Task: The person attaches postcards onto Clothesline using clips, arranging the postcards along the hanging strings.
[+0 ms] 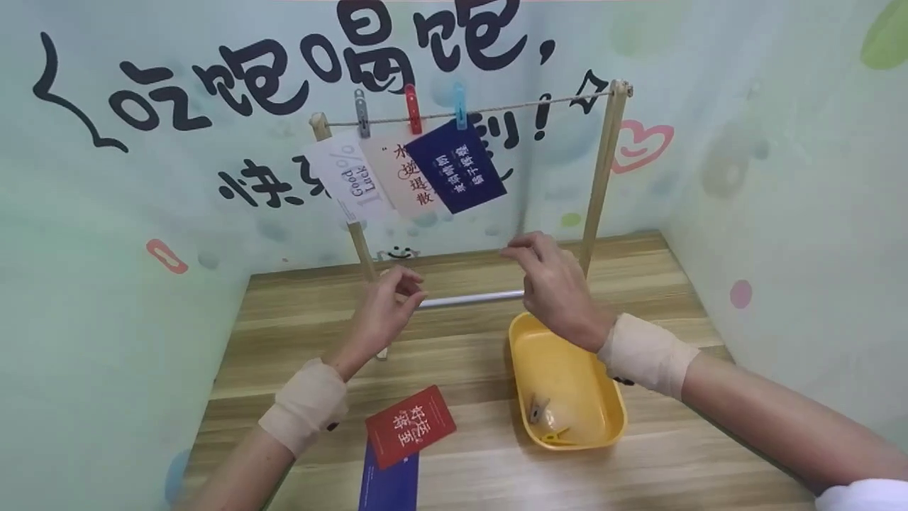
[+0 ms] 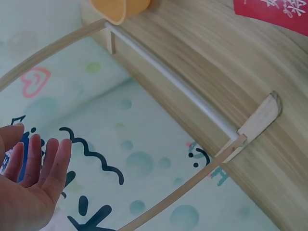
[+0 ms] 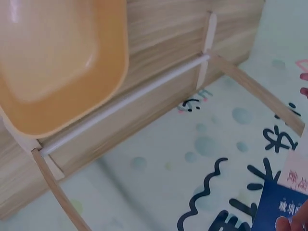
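Observation:
My left hand [image 1: 389, 305] hovers before the rack's left post, fingers loosely bent and holding nothing. Across from it, my right hand [image 1: 557, 289] is raised over the far end of the yellow tray [image 1: 578, 383], also holding nothing. Above both hands three cards hang from a string [image 1: 525, 108]: a white card [image 1: 344, 181] under a grey clothespin [image 1: 362, 117], a pale pink card [image 1: 397, 163] under a red clothespin [image 1: 413, 110], and a dark blue card [image 1: 468, 188] under a light blue clothespin [image 1: 460, 106]. The cards partly overlap.
Inside the tray lie a grey clothespin [image 1: 537, 410] and a yellow clothespin [image 1: 557, 436]. A red card [image 1: 410, 426] overlaps a blue card [image 1: 389, 486] on the wooden table. The rack has a right post [image 1: 603, 177] and a white lower bar [image 1: 472, 299]. Printed cloth walls surround the table.

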{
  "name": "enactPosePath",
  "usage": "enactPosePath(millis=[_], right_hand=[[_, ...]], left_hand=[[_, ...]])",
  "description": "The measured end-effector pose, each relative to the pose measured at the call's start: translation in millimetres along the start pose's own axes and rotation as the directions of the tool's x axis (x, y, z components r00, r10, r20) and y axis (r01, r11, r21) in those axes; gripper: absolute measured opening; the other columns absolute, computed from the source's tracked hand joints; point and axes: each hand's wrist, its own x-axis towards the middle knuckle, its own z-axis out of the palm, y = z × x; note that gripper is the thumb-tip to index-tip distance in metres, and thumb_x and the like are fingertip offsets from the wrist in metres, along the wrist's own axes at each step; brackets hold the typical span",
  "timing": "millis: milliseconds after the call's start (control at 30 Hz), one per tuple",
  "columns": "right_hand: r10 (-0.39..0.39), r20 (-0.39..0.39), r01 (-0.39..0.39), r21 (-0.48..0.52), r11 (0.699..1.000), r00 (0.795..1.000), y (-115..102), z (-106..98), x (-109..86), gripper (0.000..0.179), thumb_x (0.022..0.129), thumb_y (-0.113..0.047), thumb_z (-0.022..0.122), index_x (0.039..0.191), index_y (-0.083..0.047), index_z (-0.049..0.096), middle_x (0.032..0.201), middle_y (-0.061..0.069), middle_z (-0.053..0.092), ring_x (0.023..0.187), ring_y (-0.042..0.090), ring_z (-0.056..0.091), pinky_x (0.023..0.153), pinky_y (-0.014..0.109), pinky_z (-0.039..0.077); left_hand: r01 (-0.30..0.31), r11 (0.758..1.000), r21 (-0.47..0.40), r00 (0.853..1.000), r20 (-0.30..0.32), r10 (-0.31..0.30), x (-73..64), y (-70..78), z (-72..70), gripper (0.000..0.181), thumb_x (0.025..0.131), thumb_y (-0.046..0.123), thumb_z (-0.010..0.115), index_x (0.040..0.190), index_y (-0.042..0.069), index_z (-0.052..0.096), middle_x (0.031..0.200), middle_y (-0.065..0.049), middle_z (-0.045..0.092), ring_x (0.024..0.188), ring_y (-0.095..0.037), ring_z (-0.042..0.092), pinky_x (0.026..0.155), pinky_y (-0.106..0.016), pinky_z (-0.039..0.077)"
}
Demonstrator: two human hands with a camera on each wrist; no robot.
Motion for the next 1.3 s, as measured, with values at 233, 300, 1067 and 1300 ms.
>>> enactPosePath(millis=[233, 300, 1067, 1300], right_hand=[[-0.149, 0.042, 0.153, -0.099, 0.983, 0.988, -3.5, 4.4, -25.9, 0.038, 0.083, 0.017, 0.057, 0.114, -0.004, 0.065, 0.114, 0.014, 0.064, 0.100, 0.029, 0.066, 0.078, 0.039, 0.060], [-0.185, 0.053, 0.191, -0.121, 0.974, 0.981, -2.2, 6.1, -32.4, 0.039, 0.081, 0.017, 0.059, 0.114, -0.004, 0.065, 0.114, 0.014, 0.064, 0.097, 0.029, 0.066, 0.077, 0.039, 0.060], [-0.388, 0.143, 0.408, -0.165, 0.898, 0.910, -1.4, 31.2, -99.4, 0.036, 0.098, 0.003, 0.034, 0.108, -0.002, 0.067, 0.107, 0.011, 0.064, 0.092, 0.024, 0.063, 0.067, 0.029, 0.057], [-0.349, 0.238, 0.390, -0.154, 0.908, 0.906, 3.3, 39.0, -121.0, 0.035, 0.083, 0.003, 0.047, 0.113, -0.003, 0.065, 0.108, 0.011, 0.062, 0.089, 0.024, 0.061, 0.062, 0.029, 0.053]], left_hand=[[-0.022, 0.998, 0.056, 0.999, -0.040, 0.025, -18.5, -4.4, -0.2, 0.022, 0.092, 0.009, 0.070, 0.111, 0.002, 0.062, 0.105, -0.015, 0.070, 0.102, -0.029, 0.069, 0.088, -0.042, 0.059], [-0.033, 0.998, 0.061, 0.998, -0.045, 0.036, -24.5, -4.9, -0.3, 0.023, 0.092, 0.009, 0.071, 0.112, 0.002, 0.062, 0.107, -0.016, 0.069, 0.104, -0.030, 0.069, 0.090, -0.045, 0.058], [-0.323, 0.842, 0.432, 0.926, -0.039, 0.375, -84.1, -15.1, 40.6, 0.027, 0.088, 0.019, 0.077, 0.109, 0.007, 0.065, 0.101, -0.007, 0.063, 0.096, -0.022, 0.067, 0.080, -0.034, 0.060], [-0.264, 0.876, 0.403, 0.954, -0.025, 0.299, -96.4, -30.2, 56.1, 0.029, 0.085, 0.018, 0.079, 0.109, 0.009, 0.066, 0.102, -0.005, 0.064, 0.095, -0.020, 0.065, 0.080, -0.035, 0.059]])
